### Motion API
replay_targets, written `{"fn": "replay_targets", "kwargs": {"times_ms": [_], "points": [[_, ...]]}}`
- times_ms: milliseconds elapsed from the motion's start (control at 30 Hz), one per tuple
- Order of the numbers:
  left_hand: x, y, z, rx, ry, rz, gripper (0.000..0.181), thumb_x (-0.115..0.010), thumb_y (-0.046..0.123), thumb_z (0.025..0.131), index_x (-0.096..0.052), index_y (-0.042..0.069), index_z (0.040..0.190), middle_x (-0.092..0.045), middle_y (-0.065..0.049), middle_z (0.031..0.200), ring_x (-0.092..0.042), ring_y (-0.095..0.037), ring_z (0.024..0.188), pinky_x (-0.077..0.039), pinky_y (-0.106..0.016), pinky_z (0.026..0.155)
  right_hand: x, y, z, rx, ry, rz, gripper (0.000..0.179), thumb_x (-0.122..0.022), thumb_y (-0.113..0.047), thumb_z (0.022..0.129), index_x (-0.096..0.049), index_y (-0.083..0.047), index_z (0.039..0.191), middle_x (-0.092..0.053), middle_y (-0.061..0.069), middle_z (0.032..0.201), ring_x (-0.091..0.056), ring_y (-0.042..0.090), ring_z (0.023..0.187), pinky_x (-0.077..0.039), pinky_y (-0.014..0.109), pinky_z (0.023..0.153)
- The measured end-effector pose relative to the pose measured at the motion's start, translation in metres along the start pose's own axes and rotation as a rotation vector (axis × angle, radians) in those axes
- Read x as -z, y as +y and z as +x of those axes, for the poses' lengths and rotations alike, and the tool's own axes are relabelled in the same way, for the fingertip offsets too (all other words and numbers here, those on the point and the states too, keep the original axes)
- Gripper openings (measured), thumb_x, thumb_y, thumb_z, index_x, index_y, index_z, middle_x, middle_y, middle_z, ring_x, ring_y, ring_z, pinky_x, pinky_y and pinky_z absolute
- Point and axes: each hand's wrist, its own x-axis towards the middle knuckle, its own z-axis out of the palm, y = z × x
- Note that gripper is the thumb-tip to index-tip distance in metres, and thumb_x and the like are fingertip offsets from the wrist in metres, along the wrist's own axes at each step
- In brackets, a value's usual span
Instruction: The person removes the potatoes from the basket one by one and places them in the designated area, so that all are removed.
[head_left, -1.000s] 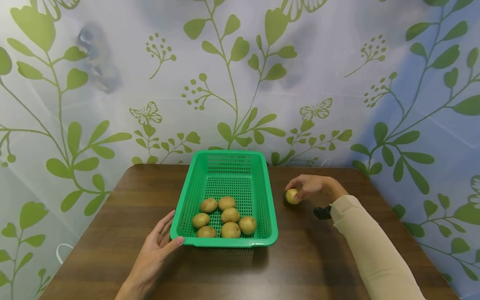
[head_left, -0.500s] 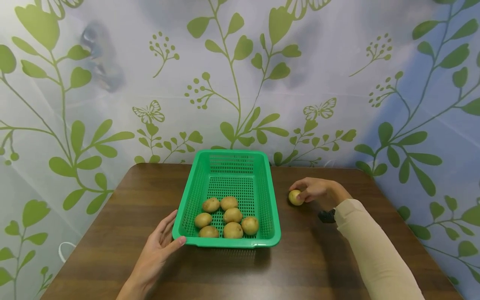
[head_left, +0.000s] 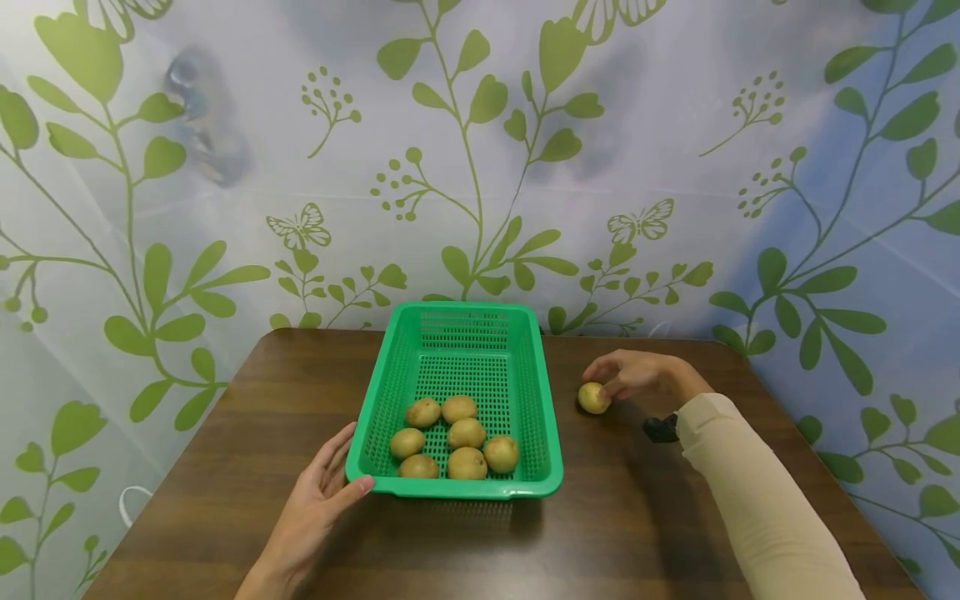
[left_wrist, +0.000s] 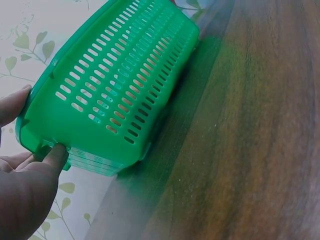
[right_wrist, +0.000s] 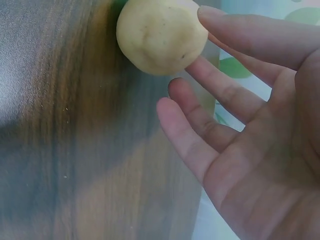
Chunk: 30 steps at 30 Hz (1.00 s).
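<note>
Since the earlier frame, the right hand [head_left: 628,372] has shifted slightly at the wrist, little else. Its thumb and fingers pinch a single potato [head_left: 593,399] toward the table's [head_left: 300,367] far right. A strip of tabletop separates it from the green basket [head_left: 465,490], whose near-left corner the left hand [head_left: 311,504] grips. Seven potatoes [head_left: 467,433] sit inside, nearer half.

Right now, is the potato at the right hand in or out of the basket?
Out. The potato is right of the green basket, tabletop showing between them; the right hand pinches it.
</note>
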Motion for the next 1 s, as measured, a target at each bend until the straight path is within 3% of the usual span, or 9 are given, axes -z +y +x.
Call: {"fn": "replay_targets", "kwargs": {"times_ms": [200,367,533,800,1000], "points": [[0.000,0.000,0.001,0.002,-0.005,0.009,0.077,-0.065,0.006,0.102,-0.019,0.008,0.164,-0.022,-0.018,0.166,-0.030,-0.030,0.149,-0.046,-0.025,0.104,0.005,-0.003,-0.002,0.007,-0.011,-0.078,0.055,-0.072,-0.011,0.097,-0.050,0.003,0.146,-0.050,0.023,0.144,-0.052,0.037,0.130,-0.048,0.055,0.103],[-0.001,0.000,0.000,-0.001,-0.007,0.013,0.077,-0.064,0.005,0.103,-0.019,0.007,0.164,-0.022,-0.019,0.166,-0.030,-0.030,0.149,-0.046,-0.025,0.104,0.009,-0.010,-0.003,-0.007,-0.021,-0.072,0.053,-0.072,-0.008,0.097,-0.051,0.001,0.145,-0.048,0.026,0.142,-0.051,0.039,0.129,-0.047,0.059,0.103],[0.000,-0.001,0.000,0.000,-0.007,0.006,0.076,-0.064,0.004,0.103,-0.019,0.008,0.164,-0.021,-0.018,0.166,-0.029,-0.031,0.149,-0.046,-0.026,0.104,0.011,-0.021,-0.004,0.025,-0.050,-0.130,0.053,-0.069,-0.008,0.099,-0.049,0.000,0.147,-0.045,0.030,0.147,-0.050,0.044,0.132,-0.046,0.059,0.104],[0.001,-0.002,-0.001,0.006,-0.008,0.000,0.076,-0.063,0.004,0.103,-0.019,0.010,0.165,-0.022,-0.017,0.166,-0.039,-0.016,0.145,-0.046,-0.026,0.104,0.014,-0.033,-0.005,0.056,-0.080,-0.189,0.054,-0.068,-0.010,0.099,-0.047,-0.001,0.149,-0.041,0.033,0.148,-0.053,0.043,0.129,-0.048,0.058,0.102],[0.000,-0.002,-0.001,0.005,-0.005,0.002,0.075,-0.063,0.004,0.103,-0.020,0.010,0.165,-0.022,-0.017,0.166,-0.036,-0.021,0.147,-0.046,-0.026,0.104,0.015,-0.038,-0.007,0.071,-0.077,-0.211,0.055,-0.070,-0.010,0.099,-0.048,-0.003,0.149,-0.040,0.033,0.149,-0.059,0.038,0.123,-0.049,0.057,0.102]]}}
